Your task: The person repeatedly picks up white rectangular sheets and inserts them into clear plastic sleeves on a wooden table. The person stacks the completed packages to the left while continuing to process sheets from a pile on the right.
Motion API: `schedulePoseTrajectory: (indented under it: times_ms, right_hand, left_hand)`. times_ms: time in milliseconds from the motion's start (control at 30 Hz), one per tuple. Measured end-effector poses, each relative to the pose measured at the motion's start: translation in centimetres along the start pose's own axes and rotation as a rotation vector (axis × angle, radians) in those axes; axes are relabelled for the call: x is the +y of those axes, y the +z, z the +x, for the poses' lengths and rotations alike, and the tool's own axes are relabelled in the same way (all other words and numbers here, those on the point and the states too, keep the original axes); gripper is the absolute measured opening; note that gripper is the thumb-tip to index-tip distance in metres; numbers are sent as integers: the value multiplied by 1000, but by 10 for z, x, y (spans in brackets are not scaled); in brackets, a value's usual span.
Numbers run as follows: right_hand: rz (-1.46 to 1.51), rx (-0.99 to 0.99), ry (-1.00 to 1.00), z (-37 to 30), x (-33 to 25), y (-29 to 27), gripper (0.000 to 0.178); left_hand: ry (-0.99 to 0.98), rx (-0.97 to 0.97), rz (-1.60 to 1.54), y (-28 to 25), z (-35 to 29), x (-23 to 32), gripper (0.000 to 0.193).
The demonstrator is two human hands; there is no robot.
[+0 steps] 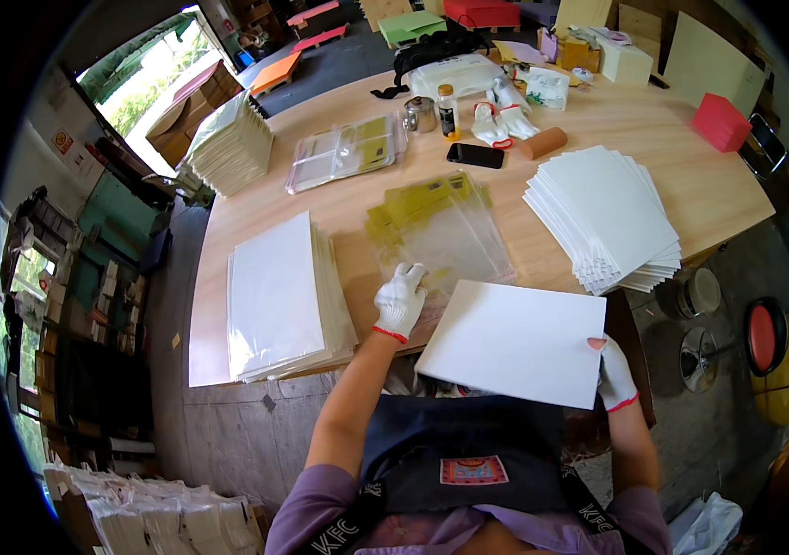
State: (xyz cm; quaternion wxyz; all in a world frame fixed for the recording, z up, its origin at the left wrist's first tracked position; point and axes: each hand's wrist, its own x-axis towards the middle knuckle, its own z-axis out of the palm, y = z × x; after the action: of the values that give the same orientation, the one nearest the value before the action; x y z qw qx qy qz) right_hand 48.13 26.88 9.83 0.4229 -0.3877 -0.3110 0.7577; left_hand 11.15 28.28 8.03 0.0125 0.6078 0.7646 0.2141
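My right hand, in a white glove with red trim, grips the right edge of a flat white panel. The panel is tilted above the table's front edge, its far left corner next to the clear plastic bags. These lie overlapping in the middle, with yellow-green printed parts at their far end. My left hand, gloved too, is at the bags' near left corner, fingers closed on the top bag's edge. To the left stands a stack of white panels in clear wrap; at the right, a fanned stack of bare white panels.
Further back on the wooden table are more bags, a metal mug, a bottle, a black phone, an orange-brown roll and spare gloves. A tall wrapped stack stands far left; a red block sits far right.
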Motion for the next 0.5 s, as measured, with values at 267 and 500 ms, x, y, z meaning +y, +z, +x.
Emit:
schedulePoseTrajectory:
  times_ms: [267,500]
  right_hand:
    - [196,70,19,9,60,-32,42]
    - [194,201,-59,3,60,2,35]
  left_hand:
    - [255,49,-413,17,-12,-21,29]
    - [201,2,-438,5,-19,-13,39]
